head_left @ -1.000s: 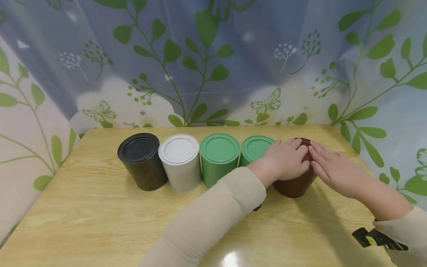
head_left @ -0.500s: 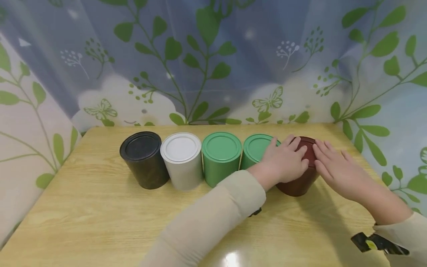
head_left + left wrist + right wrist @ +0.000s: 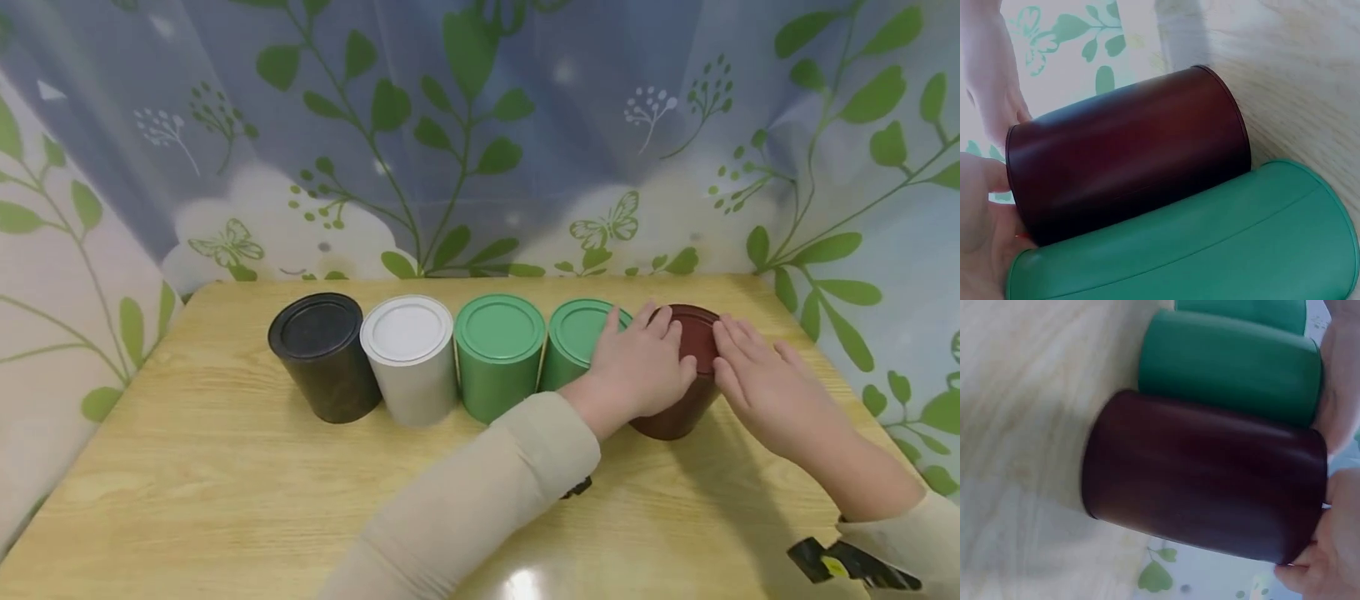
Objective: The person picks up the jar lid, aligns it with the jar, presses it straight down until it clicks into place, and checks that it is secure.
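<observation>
A dark red lidded canister (image 3: pixel 693 333) stands upright at the right end of a row of canisters. My left hand (image 3: pixel 637 367) lies over its left side with fingers spread, partly covering the green canister (image 3: pixel 577 329) beside it. On the opposite side, the straight fingers of my right hand (image 3: pixel 776 392) rest at the lid's right rim. Both wrist views show the dark red canister (image 3: pixel 1129 150) side by side with the green one (image 3: pixel 1229 362), with fingers at its lid end. Part of the dark red lid is hidden under my left fingers.
Farther left in the row stand another green canister (image 3: pixel 499 350), a white one (image 3: pixel 408 350) and a black one (image 3: pixel 322 350). The wooden table (image 3: pixel 225 500) ends at a leaf-patterned curtain (image 3: pixel 525 167) behind the row.
My hands have moved apart over the dark red canister, with my left fingers spreading and my right hand shifting rightward. More of its lid shows. The row looks almost unchanged.
</observation>
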Tool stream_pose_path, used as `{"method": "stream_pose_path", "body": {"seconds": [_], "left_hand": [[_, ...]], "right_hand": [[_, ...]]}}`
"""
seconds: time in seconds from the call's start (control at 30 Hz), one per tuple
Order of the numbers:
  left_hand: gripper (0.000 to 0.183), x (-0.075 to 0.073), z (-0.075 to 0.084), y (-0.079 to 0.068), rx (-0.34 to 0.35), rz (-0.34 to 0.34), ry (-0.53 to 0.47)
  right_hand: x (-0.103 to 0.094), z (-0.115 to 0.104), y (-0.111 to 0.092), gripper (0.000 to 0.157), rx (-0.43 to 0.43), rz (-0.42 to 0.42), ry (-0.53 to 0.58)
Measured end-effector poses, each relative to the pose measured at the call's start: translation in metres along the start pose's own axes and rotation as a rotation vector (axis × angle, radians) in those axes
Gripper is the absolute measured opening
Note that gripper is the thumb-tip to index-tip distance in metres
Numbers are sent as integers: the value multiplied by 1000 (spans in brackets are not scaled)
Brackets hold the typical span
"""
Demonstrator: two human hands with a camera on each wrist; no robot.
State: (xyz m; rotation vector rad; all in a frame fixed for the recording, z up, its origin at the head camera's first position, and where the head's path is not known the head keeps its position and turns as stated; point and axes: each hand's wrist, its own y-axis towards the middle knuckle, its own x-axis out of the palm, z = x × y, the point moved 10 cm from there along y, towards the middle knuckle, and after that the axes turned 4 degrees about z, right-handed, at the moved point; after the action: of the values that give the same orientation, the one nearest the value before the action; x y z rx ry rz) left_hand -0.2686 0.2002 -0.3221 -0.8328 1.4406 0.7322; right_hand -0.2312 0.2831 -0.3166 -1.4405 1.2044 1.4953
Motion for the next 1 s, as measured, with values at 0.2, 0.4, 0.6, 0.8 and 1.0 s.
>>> {"method": "stream_pose_path", "body": {"seconds": [0.2, 0.4, 0.6, 0.8, 1.0], "left_hand": [[56, 2, -3, -2, -17, -16, 0], [56, 0, -1, -6, -76, 14, 61], [55, -4, 0, -7, -110, 22, 22], [57, -1, 2, -3, -84, -31, 67], [62, 1, 6, 6, 11, -79, 35]], "right_hand": [[4, -1, 0, 55, 14, -45, 30], [7, 1, 0, 56, 31, -79, 64], [6, 7, -2, 59, 46, -188, 292], [7, 9, 0, 65, 53, -260, 274], [7, 6, -1, 64, 36, -237, 299]]}}
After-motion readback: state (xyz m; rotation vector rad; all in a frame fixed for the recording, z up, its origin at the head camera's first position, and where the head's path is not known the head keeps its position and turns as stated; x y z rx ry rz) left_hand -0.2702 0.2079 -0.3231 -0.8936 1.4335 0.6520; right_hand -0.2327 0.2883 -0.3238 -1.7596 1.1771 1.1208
